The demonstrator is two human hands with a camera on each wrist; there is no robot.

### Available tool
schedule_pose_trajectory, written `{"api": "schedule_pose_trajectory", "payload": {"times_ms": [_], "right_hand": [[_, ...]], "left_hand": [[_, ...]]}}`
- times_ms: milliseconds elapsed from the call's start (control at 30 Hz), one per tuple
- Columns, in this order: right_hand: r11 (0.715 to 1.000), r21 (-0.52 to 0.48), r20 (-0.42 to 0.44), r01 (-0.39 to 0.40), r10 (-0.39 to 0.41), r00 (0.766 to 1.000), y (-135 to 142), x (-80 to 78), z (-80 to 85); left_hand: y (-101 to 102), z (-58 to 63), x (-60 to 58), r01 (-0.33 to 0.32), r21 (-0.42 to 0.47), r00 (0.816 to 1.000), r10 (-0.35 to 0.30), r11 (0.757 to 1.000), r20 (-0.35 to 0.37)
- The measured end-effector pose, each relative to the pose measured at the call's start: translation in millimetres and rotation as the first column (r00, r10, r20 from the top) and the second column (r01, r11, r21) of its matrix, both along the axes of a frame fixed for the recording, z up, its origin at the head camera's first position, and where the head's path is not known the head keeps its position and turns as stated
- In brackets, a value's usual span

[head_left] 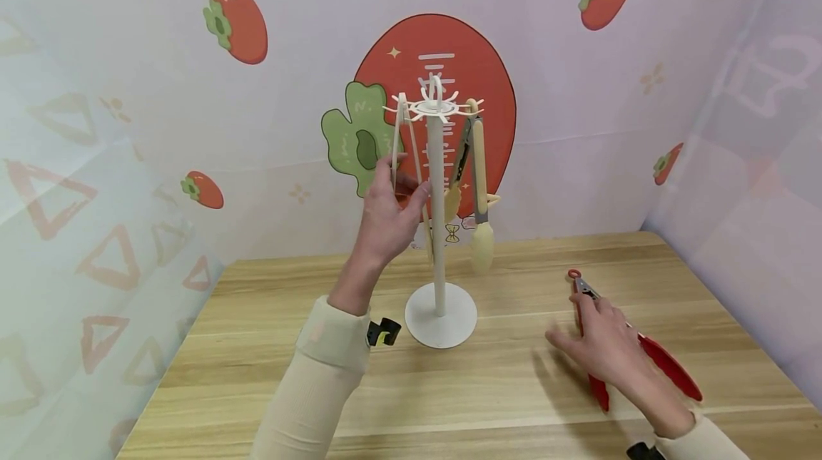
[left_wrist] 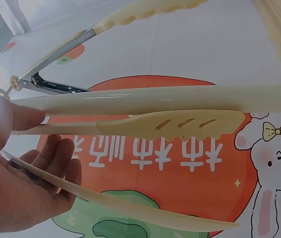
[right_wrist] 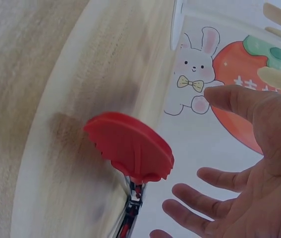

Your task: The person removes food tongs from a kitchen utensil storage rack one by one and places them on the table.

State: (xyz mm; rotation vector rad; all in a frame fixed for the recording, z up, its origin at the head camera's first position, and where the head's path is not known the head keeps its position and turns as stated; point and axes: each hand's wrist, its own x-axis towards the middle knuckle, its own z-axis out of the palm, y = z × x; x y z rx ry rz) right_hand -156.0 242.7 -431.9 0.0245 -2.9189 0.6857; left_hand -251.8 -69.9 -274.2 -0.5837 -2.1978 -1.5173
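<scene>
A pair of cream tongs (head_left: 414, 142) hangs by its top from the left side of a white rack (head_left: 435, 217), its arms spread. My left hand (head_left: 385, 225) is at these tongs, its fingers loosely curled about the lower arm; in the left wrist view the thumb lies along the arm with the slotted head (left_wrist: 199, 126). Red tongs (head_left: 671, 367) lie spread on the table at the right. Over their middle hovers my right hand (head_left: 604, 342), fingers apart and holding nothing. A red serrated tong head (right_wrist: 130, 148) shows beside the hand in the right wrist view.
More cream tongs (head_left: 481, 167) with grey metal parts hang from the rack's right side. The rack's round white base (head_left: 441, 335) stands on the wooden table (head_left: 488, 403). Behind it is a white backdrop (head_left: 308, 118) printed with persimmons.
</scene>
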Motion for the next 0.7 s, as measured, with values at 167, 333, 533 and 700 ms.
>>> {"api": "schedule_pose_trajectory", "payload": {"times_ms": [167, 333, 533, 700], "right_hand": [[1.000, -0.017, 0.006, -0.001, 0.001, 1.000, -1.8, 0.6, -1.2], [1.000, -0.026, -0.013, -0.010, 0.009, 1.000, -3.3, 2.3, -2.1], [1.000, -0.019, -0.032, -0.020, 0.019, 0.999, -4.3, 3.1, -3.4], [0.999, -0.021, -0.028, -0.024, 0.023, 0.999, -5.8, 3.4, -3.8]], "left_hand": [[1.2, 0.8, 1.0, 0.015, 0.001, 1.000, -0.015, 1.000, 0.010], [2.3, 0.3, 1.4, 0.033, 0.013, 0.999, -0.033, 0.999, -0.004], [0.9, 1.6, 2.0, 0.037, 0.045, 0.999, -0.036, 0.998, -0.030], [-1.4, 2.4, 0.6, 0.013, 0.053, 0.997, -0.008, 0.999, -0.078]]}}
